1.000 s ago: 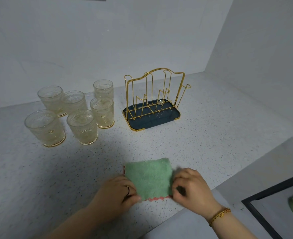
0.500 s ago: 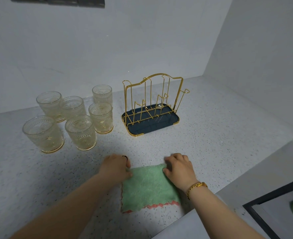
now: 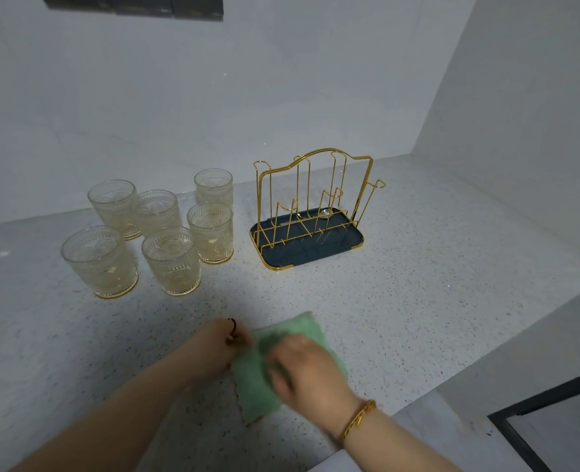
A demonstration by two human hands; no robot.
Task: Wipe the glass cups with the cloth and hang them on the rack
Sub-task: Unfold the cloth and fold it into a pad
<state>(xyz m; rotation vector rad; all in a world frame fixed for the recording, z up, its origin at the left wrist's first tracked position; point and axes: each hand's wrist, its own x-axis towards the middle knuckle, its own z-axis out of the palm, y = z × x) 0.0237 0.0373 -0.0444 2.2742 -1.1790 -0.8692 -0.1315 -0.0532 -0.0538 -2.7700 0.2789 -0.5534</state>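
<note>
Down near the front edge of the white speckled countertop lies the green fluffy cloth, partly folded, a thin pink scalloped edge showing along its near left side. Both hands are on it and blurred. The left hand sits at the cloth's left edge with its fingers curled in, pinching the fabric; a dark ring shows on one finger. The right hand lies across the top of the cloth, fingers pointing left, but the blur hides whether they grasp it or merely press it flat. A gold chain bracelet circles the right wrist.

Farther back on the left stand six clear embossed glass cups, upright and close together, all well apart from the cloth. Just to their right is the gold wire rack with a dark blue tray base, with no cup on its prongs. Grey walls meet in a corner behind it.
</note>
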